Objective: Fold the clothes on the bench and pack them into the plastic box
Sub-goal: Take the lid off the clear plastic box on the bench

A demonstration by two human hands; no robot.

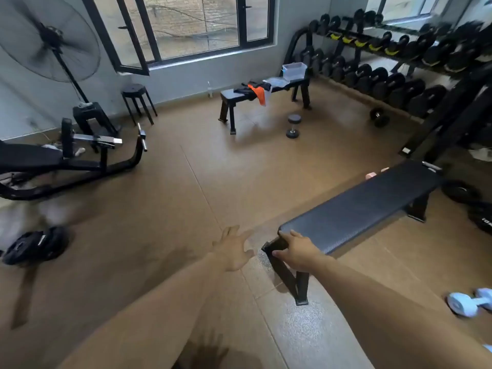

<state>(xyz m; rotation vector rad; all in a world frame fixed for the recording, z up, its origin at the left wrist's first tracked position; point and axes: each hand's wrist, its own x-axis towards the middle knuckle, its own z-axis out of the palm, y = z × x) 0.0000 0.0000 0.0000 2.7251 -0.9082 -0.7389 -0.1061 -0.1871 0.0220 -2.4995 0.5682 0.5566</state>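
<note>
Upper left of frame: big pedestal fan (48, 35), with a black stool (137, 98) right of it by the wall. Lower left: weight plates (34, 245) on the floor. Bottom centre: left hand (234, 249) was out in the air over the floor, fingers spread and straight, holding nothing. Just right of it, right hand (298, 251) hung at the near end of the empty near bench (367, 201), fingers loosely bent and apart, nothing in them; couldn't tell if it touched the pad. Upper centre: far bench (239, 95) under the window carried the clothes (255, 90), a loose heap of dark pieces plus one orange garment hanging over the front edge. The plastic box (294, 70) sat at the right end of that same bench, clear, open top, with what looked like its lid flat beside it. Both well apart from the hands, so folding not started; walk over first. My read: fabric is light, soft and floppy, no stiffness, maybe slick sportswear. Take hold by the shoulders or waistband with both hands, spread flat on the pad, then fold. Box looked light and rigid and could slide if pushed. Upper right: dumbbell rack (386, 65).
</note>
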